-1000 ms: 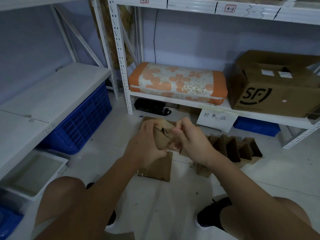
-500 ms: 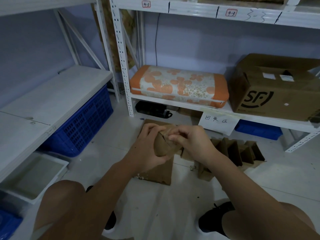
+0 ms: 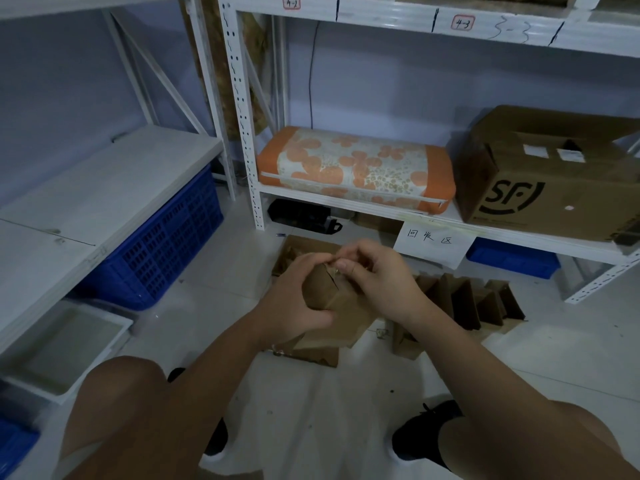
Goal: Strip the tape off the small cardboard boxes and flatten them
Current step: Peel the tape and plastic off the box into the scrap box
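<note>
Centrally, head view: 1 small cardboard box [image 3: 327, 289] is held above the floor [image 3: 311, 403], between both hands, in front of the person's knees. The left hand [image 3: 291, 303] wraps its fingers around the box's left side, the thumb lying under its lower edge. The right hand [image 3: 384, 284] rests on the box's right side, its fingers [image 3: 341, 263] curled and pinching at the top seam; whether they grip tape cannot be told. Flattened cardboard [image 3: 322, 348] lies on the floor below the hands, and upright folded boxes [image 3: 464, 303] stand just to the right. Behind, a shelf [image 3: 363, 206] carries an orange floral cushion [image 3: 353, 169] and a large carton [image 3: 550, 181].
</note>
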Motion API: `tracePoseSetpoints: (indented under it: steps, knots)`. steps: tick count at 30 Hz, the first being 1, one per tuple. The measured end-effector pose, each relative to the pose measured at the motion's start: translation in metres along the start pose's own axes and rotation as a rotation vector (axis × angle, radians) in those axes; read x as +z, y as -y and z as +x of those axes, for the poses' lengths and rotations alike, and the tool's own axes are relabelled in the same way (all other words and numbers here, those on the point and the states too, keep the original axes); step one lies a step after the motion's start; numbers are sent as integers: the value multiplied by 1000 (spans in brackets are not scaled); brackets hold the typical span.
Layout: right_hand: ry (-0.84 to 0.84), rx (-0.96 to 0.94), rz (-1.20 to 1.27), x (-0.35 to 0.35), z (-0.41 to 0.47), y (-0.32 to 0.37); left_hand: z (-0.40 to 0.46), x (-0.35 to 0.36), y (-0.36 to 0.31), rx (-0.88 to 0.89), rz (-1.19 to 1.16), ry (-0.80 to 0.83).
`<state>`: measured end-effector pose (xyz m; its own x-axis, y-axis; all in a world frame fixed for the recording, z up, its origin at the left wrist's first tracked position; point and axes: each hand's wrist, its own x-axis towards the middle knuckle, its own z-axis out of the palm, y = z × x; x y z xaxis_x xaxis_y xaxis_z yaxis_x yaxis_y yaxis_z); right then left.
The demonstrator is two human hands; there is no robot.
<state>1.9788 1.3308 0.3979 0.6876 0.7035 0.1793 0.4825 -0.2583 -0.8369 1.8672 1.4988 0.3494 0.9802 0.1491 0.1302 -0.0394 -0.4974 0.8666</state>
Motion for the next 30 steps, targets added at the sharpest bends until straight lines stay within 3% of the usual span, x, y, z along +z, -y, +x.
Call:
tracePoseSetpoints:
  steps: [4,8,13,17,22,28,30]
  knots:
    - [-104,-57,-31,7,-3,-2,-1,-4,-4,-38,-100,45]
    - [-53,-166,-166,10,-5,-6,-2,-2,-8,-105,-118,31]
    - [-3,-83,-80,10,-5,-8,-4,6,-9,-93,-53,27]
    - [-35,-34,-82,14,-3,0,-2,20,-14,-54,-25,-77]
    - [-28,32,-1,9,1,9,-2,23,-21,4,-36,-152]
    - [-171,137,339,3,6,6,-5,20,-21,-107,-133,-184]
    - [-156,101,307,1,6,6,-6,19,-18,-131,-168,-177]
